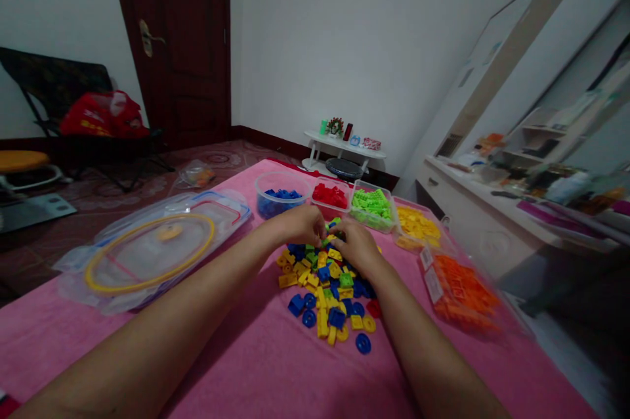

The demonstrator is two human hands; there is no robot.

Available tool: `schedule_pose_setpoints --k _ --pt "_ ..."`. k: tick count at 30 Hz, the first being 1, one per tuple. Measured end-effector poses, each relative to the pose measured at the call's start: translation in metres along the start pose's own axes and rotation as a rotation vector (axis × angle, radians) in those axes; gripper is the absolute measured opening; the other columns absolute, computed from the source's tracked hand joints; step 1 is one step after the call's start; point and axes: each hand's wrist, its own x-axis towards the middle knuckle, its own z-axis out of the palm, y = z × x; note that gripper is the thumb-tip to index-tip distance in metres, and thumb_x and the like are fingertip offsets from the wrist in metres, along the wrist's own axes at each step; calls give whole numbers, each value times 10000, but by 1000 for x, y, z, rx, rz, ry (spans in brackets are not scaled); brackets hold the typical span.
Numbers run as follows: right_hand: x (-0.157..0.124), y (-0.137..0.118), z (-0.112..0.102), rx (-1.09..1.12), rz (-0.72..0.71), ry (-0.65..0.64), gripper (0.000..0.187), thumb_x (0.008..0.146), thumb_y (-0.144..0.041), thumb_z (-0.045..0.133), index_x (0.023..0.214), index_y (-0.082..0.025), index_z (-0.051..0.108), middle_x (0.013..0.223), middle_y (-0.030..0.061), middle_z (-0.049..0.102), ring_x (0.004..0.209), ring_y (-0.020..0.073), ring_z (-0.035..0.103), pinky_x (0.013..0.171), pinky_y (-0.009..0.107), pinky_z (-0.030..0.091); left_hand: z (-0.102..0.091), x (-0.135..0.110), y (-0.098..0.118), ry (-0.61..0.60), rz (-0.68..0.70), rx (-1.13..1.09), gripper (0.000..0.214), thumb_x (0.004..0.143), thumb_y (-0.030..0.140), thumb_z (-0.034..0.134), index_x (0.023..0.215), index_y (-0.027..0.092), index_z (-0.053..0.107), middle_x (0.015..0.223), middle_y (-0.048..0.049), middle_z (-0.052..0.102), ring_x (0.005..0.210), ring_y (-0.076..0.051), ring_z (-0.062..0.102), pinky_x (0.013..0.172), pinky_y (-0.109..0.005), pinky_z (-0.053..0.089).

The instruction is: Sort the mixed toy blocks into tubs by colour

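Note:
A pile of loose plastic bricks (329,287), blue, yellow, green and red, lies on the pink cloth (256,366) in front of me. Both my hands meet at the pile's far edge. My left hand (299,224) is curled with its fingers pinched around small green and yellow bricks (333,224). My right hand (355,245) rests on the pile, fingers bent and closed against the same little cluster. Which hand carries the cluster's weight I cannot make out.
Behind the pile stand a round tub of blue bricks (280,197), a box of red bricks (329,196), a box of green bricks (373,205), yellow bricks (417,225) and an orange-brick box (460,291). Clear lids (147,251) lie at left. A dresser (492,209) stands right.

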Motion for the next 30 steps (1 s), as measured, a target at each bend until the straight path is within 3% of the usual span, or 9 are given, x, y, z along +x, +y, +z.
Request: schedule_pose_setpoints --k 5,9,14,18,23,30 --pt "-9 -4 -8 16 47 101 67 715 -207 598 772 -202 632 804 11 666 781 161 588 663 250 379 5 -8 18 -145 -6 201 328 589 187 693 913 215 740 829 -17 727 686 -142 612 551 -188 378" --pt "-17 -8 -27 46 61 143 115 713 -233 579 804 -210 644 801 -1 675 715 147 586 609 237 374 12 -6 20 -206 42 245 344 562 209 722 905 221 739 848 -16 728 692 -146 611 563 -192 380" --pt "-24 -20 -47 -55 -29 4 236 698 -191 541 875 -228 692 832 13 696 721 150 597 601 237 371 15 -4 19 -143 33 299 221 612 195 659 813 185 753 755 -36 722 636 -144 599 535 -202 359" --pt "-30 -28 -41 -146 -100 -149 295 695 -197 534 912 -282 714 844 14 710 760 171 620 605 250 362 11 -6 19 -149 59 287 220 627 187 650 822 196 751 750 -20 720 631 -126 594 525 -191 345" --pt "-32 -34 -31 -251 -115 -161 283 713 -208 520 882 -307 723 835 23 717 832 212 633 612 270 363 12 -6 21 -249 163 271 279 611 246 708 885 202 741 808 -15 722 655 -128 589 554 -192 366" --pt "-30 -27 -33 -140 -96 -160 256 686 -203 587 878 -301 725 850 7 718 827 194 632 635 258 390 20 -4 19 -222 98 206 160 633 267 691 760 183 739 675 -3 687 561 -101 530 494 -199 313"
